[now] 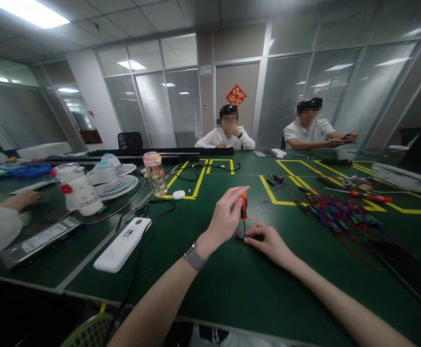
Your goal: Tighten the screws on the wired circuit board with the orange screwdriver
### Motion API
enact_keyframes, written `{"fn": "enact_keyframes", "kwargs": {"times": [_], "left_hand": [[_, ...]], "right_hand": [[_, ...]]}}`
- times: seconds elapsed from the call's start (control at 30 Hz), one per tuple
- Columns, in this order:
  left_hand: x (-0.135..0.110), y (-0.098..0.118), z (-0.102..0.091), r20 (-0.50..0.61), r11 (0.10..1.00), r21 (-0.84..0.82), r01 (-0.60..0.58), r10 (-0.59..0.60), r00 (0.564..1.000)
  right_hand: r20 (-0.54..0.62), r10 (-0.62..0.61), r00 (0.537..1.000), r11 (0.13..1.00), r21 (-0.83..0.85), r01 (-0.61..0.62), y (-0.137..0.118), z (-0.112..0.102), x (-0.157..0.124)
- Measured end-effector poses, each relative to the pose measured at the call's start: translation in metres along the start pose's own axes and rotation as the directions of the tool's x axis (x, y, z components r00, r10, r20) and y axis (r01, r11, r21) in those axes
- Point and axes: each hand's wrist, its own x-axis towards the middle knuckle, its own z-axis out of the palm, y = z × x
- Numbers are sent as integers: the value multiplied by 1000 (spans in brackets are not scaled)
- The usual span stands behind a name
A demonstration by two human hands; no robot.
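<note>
An orange-and-black screwdriver [244, 207] stands upright, its shaft pointing down at a small circuit board [240, 236] on the green table. My left hand [227, 212], with a watch on its wrist, has the screwdriver's handle between its thumb and fairly straight fingers. Low at the board's right end, my right hand [266, 238] pinches it between thumb and fingertips. Red and blue bits show on the board, though my fingers cover part of it. Whether the screwdriver's tip sits in a screw is too small to tell.
Right of my hands lies a pile of wired boards [336, 214], with a red-handled screwdriver [373, 197] behind it. On the left are a white power bank [124, 245], a pink-lidded bottle [155, 174] and a white bottle [78, 189]. A neighbour's hand [26, 199] rests far left; two people sit opposite.
</note>
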Motion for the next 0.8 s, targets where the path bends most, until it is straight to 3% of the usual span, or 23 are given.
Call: {"fn": "enact_keyframes", "kwargs": {"times": [0.17,0.37,0.53,0.63,0.8], "left_hand": [[4,-1,0,-9,994,-104,41,-42,999],[4,-4,-1,-130,996,-26,84,-86,988],[5,-3,-4,37,983,-160,87,-82,996],[6,-2,-4,61,959,-245,139,-127,990],[6,-1,-1,-57,990,-82,119,-124,991]], "right_hand": [[-2,1,1000,1000,-5,-1,2,1,0],[7,11,1000,1000,-13,-11,0,0,0],[11,-4,1000,1000,-15,4,-1,-1,1],[20,7,1000,1000,-8,-7,0,-1,2],[9,15,1000,1000,-4,-15,1,1,3]]}}
